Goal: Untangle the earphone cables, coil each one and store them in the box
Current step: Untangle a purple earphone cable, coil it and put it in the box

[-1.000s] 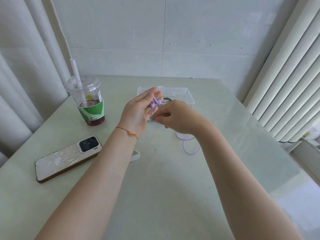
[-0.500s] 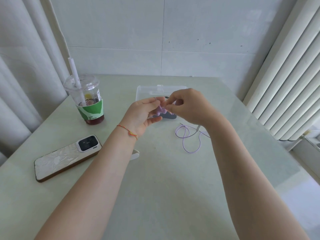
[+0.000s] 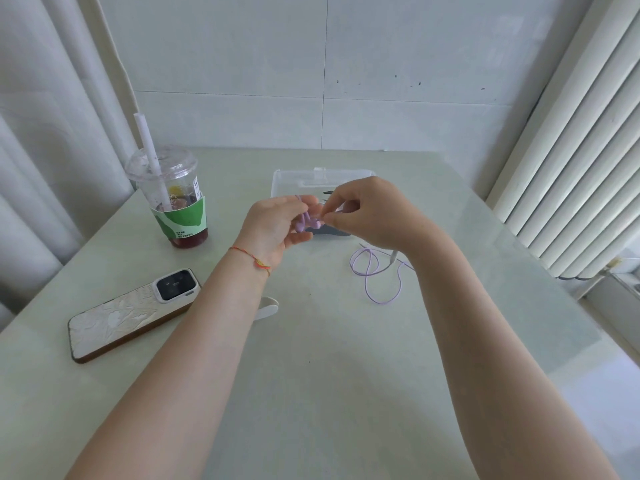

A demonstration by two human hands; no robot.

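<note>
Table point(image 3: 329, 393): pale green top, carrying everything listed; far edge meeting a white tiled wall.
Box point(image 3: 287, 178): clear plastic, sitting near the middle of the far edge, partly hidden behind both hands. Contents: something dark is showing inside at its near side; what it is cannot be told.
Purple earphones point(image 3: 306, 221): earbud end being held up between the two hands, just in front of the box.
Purple cable point(image 3: 375, 271): trailing down onto the table right of centre, lying in loose loops, uncoiled, outside the box; its white plug point(image 3: 393, 257) is resting beside the right wrist.
Left hand point(image 3: 277, 226): palm turned up, fingers partly curled, cradling the earbuds and gripping them; a red string bracelet point(image 3: 251, 258) is sitting on the wrist.
Right hand point(image 3: 370, 216): thumb and fingertips pinching the cable right at the earbuds, other fingers curled.
Drink cup point(image 3: 173, 199): clear plastic with domed lid and white straw point(image 3: 147, 140), green sleeve, standing near the far left corner. Contents: a shallow layer of dark red liquid at the bottom.
Phone point(image 3: 135, 313): lying face down near the left edge, pale patterned case, camera block pointing toward the cup.
White object point(image 3: 268, 304): small, peeking out beside the left forearm; identity unclear.
</note>
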